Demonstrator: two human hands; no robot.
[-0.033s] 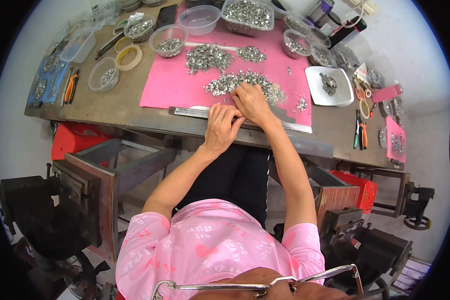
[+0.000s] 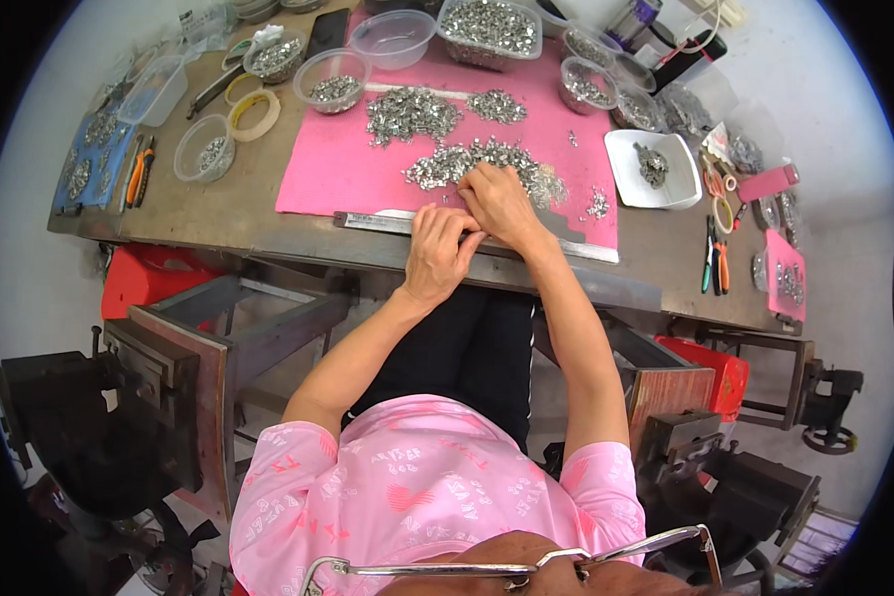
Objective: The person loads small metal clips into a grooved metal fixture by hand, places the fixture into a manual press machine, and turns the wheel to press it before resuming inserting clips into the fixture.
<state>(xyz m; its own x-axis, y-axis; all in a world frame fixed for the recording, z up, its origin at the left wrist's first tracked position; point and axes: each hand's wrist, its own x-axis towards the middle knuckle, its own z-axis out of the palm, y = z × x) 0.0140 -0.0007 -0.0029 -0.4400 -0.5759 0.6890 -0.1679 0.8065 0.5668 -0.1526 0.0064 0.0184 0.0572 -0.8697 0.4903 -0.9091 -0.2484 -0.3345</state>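
Note:
Side by side at the bench's near edge, both hands are bent and close together. My left hand (image 2: 437, 253) lies over a long flat metal bar (image 2: 372, 223), fingers curled and thumb pointing toward the other hand. My right hand (image 2: 502, 207) is just beyond it, fingers bent down and closed at the near edge of a heap of small shiny metal pieces (image 2: 432, 169). Whatever either hand's fingertips hold is hidden. Under the heap is a pink cloth (image 2: 313, 179), which also carries a second pile (image 2: 412, 114) and a smaller pile (image 2: 497, 106).
Clear tubs with metal pieces (image 2: 333, 89) stand along the back. A white square dish (image 2: 621, 169) is at the right, near orange-handled pliers (image 2: 723, 266). Tape rolls (image 2: 255, 116) and more orange-handled pliers (image 2: 140, 179) lie left. Bench vises (image 2: 164, 368) flank me below.

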